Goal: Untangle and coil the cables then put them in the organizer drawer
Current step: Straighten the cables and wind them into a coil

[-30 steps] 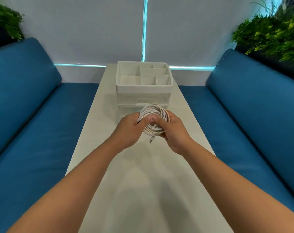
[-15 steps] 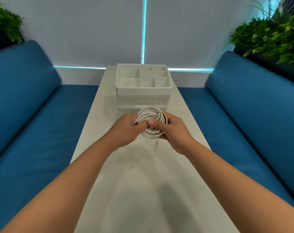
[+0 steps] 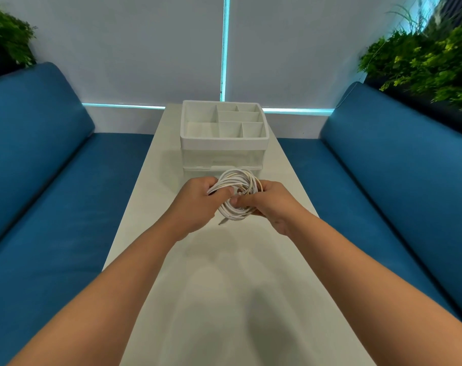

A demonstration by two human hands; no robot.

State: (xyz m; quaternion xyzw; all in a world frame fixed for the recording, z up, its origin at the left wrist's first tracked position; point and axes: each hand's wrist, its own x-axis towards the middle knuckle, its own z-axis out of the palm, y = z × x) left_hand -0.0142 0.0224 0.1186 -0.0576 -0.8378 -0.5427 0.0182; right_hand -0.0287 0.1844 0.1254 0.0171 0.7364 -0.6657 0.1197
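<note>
A white cable coil [image 3: 237, 180] of several loops is held above the white table [image 3: 224, 286], just in front of the organizer. My left hand [image 3: 195, 204] grips the coil's left side, thumb over the loops. My right hand [image 3: 269, 204] grips its right side and pinches near the middle. A short plug end [image 3: 222, 221] hangs below the coil. The white organizer [image 3: 224, 141] stands at the table's far end, with open compartments on top and clear drawers below that look closed.
Blue sofa cushions [image 3: 52, 194] run along both sides of the narrow table. Green plants [image 3: 422, 56] stand behind the sofas at right and left. A white wall with a lit strip lies beyond the organizer.
The dangling plug end has swung from below the coil's middle toward the left and sits closer to the loops. Both hands have kept their hold on the coil.
</note>
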